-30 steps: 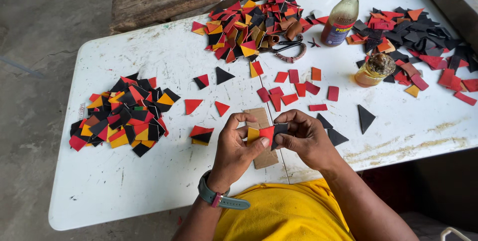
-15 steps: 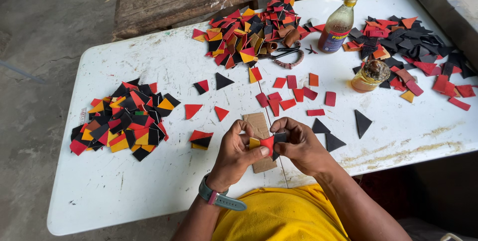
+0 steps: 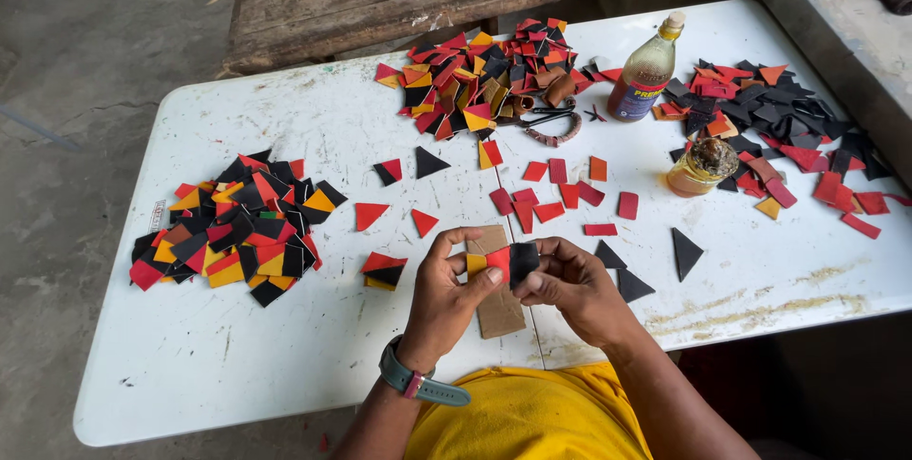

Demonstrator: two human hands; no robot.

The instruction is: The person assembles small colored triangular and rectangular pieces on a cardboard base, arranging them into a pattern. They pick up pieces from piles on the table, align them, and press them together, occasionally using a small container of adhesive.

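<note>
A small joined patch (image 3: 499, 262) — yellow at its left end, red in the middle, black at its right — sits pinched between the person's two hands, just above the near edge of the white table (image 3: 285, 365). The left hand (image 3: 445, 300) closes on the yellow-and-red end, thumb pressed across the red part and fingers curled behind. The right hand (image 3: 573, 287) closes on the black end, its fingertips bunched tight around it. Both forearms rise from the bottom of the view and angle inward, so the hands meet in front of the yellow shirt (image 3: 527, 417); a grey wristwatch (image 3: 418, 384) bands the left wrist. Directly under the hands lies a tan cardboard strip (image 3: 496, 303) — flat on the table. Loose black triangles (image 3: 655, 265) lie just right of the right hand.
</note>
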